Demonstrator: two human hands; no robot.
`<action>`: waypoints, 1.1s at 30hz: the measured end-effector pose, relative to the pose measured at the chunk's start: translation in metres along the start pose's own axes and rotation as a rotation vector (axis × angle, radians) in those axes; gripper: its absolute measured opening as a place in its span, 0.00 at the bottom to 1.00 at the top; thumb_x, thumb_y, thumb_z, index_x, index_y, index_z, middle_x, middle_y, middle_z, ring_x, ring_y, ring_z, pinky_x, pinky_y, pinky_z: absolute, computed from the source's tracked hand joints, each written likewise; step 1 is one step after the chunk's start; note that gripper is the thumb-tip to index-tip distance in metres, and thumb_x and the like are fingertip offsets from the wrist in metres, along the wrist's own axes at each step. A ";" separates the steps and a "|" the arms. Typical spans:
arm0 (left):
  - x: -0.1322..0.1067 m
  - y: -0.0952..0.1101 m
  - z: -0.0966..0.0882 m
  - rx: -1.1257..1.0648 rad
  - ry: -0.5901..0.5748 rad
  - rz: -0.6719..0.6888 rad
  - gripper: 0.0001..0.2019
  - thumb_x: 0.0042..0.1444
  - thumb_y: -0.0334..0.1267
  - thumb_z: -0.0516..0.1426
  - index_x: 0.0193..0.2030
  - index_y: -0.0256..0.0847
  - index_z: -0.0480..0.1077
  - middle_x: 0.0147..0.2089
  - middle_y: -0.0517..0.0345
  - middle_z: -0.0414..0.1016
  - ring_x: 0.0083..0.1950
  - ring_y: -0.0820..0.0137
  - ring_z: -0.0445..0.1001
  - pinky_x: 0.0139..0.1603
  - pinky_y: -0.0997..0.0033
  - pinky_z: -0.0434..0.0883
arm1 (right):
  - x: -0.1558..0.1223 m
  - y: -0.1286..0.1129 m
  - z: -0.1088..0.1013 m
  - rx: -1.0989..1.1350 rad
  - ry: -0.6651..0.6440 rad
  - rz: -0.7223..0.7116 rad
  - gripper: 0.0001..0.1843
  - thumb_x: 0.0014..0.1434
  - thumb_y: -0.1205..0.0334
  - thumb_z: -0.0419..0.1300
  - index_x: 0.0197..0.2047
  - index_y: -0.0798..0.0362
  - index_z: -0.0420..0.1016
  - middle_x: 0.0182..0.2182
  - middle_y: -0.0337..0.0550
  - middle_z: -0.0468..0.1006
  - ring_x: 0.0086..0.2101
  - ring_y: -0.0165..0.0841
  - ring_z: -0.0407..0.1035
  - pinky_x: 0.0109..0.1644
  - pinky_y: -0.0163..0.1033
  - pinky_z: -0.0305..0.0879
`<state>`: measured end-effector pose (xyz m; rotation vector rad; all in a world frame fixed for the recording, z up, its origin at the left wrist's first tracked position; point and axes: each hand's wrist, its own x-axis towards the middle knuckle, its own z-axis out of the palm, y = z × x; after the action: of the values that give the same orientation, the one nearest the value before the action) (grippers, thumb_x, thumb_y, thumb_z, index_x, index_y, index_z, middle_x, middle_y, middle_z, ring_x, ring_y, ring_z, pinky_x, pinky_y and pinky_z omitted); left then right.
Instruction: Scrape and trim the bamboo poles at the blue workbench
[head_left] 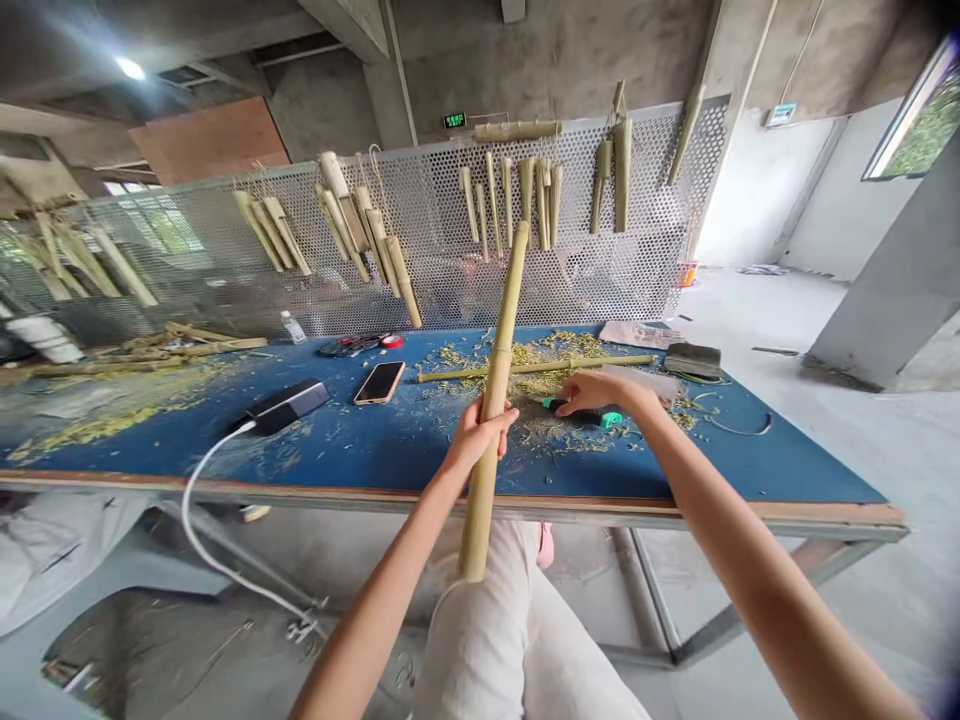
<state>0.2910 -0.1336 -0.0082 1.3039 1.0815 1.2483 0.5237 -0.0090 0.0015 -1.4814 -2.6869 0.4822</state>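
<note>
My left hand [480, 432] is wrapped round a thick bamboo pole [501, 340] held nearly upright, its lower end resting on my white-trousered thigh [487, 620]. My right hand [600, 392] reaches onto the blue table [360, 440] and closes on a knife with a green and black handle [592, 415] lying among bamboo shavings. A thin bamboo stick [536, 367] lies across the table just beyond both hands.
A phone [379, 382] and a black power bank [289, 404] with a white cable [202, 500] lie at the left. Scissors [360, 343] and a black block [694, 360] sit farther back. Cut bamboo pieces hang on a perforated metal screen [450, 270] behind the table.
</note>
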 end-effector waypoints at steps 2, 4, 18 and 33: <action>-0.001 -0.003 0.002 0.002 0.034 0.031 0.24 0.42 0.46 0.70 0.42 0.40 0.67 0.22 0.70 0.68 0.13 0.79 0.64 0.14 0.76 0.61 | -0.002 0.004 -0.002 0.039 0.021 0.006 0.19 0.56 0.45 0.64 0.25 0.51 0.67 0.21 0.38 0.67 0.23 0.29 0.57 0.28 0.38 0.48; -0.001 -0.003 0.004 -0.002 0.041 0.063 0.26 0.41 0.45 0.70 0.45 0.40 0.67 0.25 0.69 0.71 0.13 0.79 0.64 0.14 0.76 0.60 | -0.003 0.007 -0.005 0.121 0.092 0.040 0.18 0.58 0.47 0.62 0.27 0.51 0.64 0.22 0.37 0.65 0.23 0.28 0.56 0.29 0.38 0.49; 0.051 0.008 -0.017 -0.374 -0.163 -0.337 0.10 0.45 0.30 0.60 0.36 0.36 0.67 0.25 0.64 0.69 0.18 0.81 0.65 0.17 0.82 0.63 | -0.004 -0.026 0.010 0.150 0.748 0.024 0.27 0.70 0.39 0.38 0.48 0.51 0.64 0.29 0.48 0.75 0.27 0.39 0.66 0.31 0.38 0.50; 0.058 -0.015 -0.028 -0.148 -0.230 -0.203 0.09 0.47 0.37 0.62 0.29 0.39 0.64 0.20 0.66 0.63 0.17 0.80 0.62 0.18 0.78 0.59 | -0.001 -0.058 0.041 -0.107 0.535 -0.030 0.27 0.72 0.42 0.36 0.50 0.52 0.66 0.32 0.50 0.81 0.28 0.39 0.72 0.29 0.37 0.45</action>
<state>0.2673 -0.0719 -0.0172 1.1622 0.9149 0.9816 0.4700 -0.0491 -0.0209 -1.3482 -2.3296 -0.0621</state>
